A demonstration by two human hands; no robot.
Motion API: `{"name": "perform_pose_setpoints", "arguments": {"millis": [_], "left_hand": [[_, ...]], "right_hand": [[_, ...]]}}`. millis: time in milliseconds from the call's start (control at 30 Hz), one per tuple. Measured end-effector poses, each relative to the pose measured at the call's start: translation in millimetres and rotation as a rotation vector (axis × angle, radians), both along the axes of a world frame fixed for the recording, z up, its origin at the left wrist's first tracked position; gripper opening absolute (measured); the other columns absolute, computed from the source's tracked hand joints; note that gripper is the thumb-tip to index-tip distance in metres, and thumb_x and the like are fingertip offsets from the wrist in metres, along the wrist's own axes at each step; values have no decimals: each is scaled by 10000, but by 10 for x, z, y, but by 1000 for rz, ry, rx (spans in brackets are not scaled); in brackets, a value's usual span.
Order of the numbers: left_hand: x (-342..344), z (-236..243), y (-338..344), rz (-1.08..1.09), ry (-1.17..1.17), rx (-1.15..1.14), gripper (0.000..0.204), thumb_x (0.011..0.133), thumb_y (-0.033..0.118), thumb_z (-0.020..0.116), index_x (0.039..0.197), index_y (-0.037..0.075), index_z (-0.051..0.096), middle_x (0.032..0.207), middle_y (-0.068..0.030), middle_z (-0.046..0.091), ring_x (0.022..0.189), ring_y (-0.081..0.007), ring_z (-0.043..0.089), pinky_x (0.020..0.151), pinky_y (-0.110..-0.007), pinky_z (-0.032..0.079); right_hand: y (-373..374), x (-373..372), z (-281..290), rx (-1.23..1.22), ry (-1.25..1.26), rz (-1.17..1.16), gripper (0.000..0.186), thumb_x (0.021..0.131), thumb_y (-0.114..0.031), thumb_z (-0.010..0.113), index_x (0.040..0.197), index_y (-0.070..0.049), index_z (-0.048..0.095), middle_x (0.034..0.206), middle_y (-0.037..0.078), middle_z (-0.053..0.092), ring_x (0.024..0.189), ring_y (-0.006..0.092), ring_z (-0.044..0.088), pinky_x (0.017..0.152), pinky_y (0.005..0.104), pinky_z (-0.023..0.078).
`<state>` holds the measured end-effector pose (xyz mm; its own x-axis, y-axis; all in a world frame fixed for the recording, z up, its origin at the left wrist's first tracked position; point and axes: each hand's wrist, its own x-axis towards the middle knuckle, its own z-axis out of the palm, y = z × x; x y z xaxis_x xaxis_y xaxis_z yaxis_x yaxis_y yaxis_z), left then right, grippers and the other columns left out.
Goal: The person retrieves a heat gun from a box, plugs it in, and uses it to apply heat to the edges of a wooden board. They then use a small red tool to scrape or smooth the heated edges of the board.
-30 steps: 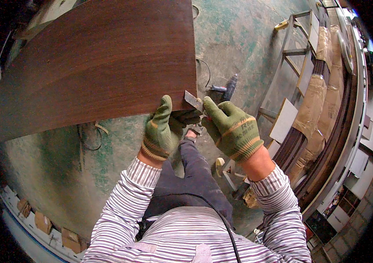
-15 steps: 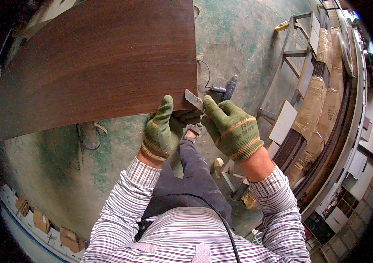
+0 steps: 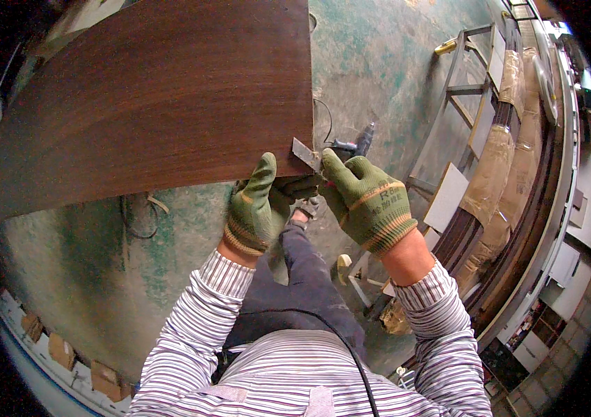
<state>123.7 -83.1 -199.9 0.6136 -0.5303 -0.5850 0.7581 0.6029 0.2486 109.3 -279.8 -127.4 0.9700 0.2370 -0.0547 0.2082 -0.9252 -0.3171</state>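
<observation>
A large dark brown wood-grain board (image 3: 170, 97) fills the upper left. My right hand (image 3: 368, 198), in a green knitted glove, is closed at the board's near right corner. It grips a flat metal scraper blade (image 3: 304, 154) that slants over that corner; any handle is hidden in the fingers. My left hand (image 3: 254, 207), gloved alike, is at the near edge just left of the corner. Its thumb is raised against the board, and its dark-coated fingers reach along the edge toward the right hand, partly hidden.
A corded power drill (image 3: 359, 141) lies on the worn green floor beyond the corner. On the right stand a metal frame (image 3: 465, 90) and long cardboard-wrapped bundles (image 3: 493, 167). A black cable (image 3: 340, 326) crosses my torso. Cardboard boxes (image 3: 104, 379) sit at lower left.
The blade and both hands keep nearly the same place at the corner. The board's far left end appears slightly higher; the view has shifted a little.
</observation>
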Motion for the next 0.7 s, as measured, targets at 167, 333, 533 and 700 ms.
{"name": "perform_pose_setpoints", "arguments": {"millis": [167, 333, 533, 700], "left_hand": [[-18, -37, -36, 71, -138, 29, 630, 1046, 524, 520, 1393, 0, 564, 1258, -195, 697, 1115, -331, 709, 1022, -473, 533], [-11, -61, -10, 29, -107, 16, 643, 1057, 534, 480, 1399, -5, 559, 1271, -196, 698, 1152, -344, 692, 1079, -493, 505], [-34, -25, 16, -2, -123, 87, 641, 1059, 532, 480, 1457, 31, 513, 1268, -198, 700, 1167, -341, 683, 1076, -493, 505], [-53, 21, 38, -13, -65, 86, 626, 1048, 534, 510, 1421, 33, 550, 1214, -178, 719, 1122, -320, 701, 1026, -486, 534]], "right_hand": [[13, 11, -6, -26, 10, 2, 401, 936, -292, 694, 1301, -152, 607, 861, 81, 629, 734, 306, 678, 558, 446, 547], [20, 65, 8, -14, 22, 10, 384, 933, -297, 695, 1277, -151, 605, 875, 87, 638, 740, 311, 680, 563, 446, 550], [25, 179, 62, -42, 45, -14, 434, 913, -234, 728, 1322, -124, 635, 960, 104, 686, 789, 317, 709, 642, 423, 579], [-81, 244, -61, 9, 9, -58, 442, 903, -205, 743, 1324, -127, 636, 985, 127, 689, 819, 337, 709, 667, 418, 579]]}}
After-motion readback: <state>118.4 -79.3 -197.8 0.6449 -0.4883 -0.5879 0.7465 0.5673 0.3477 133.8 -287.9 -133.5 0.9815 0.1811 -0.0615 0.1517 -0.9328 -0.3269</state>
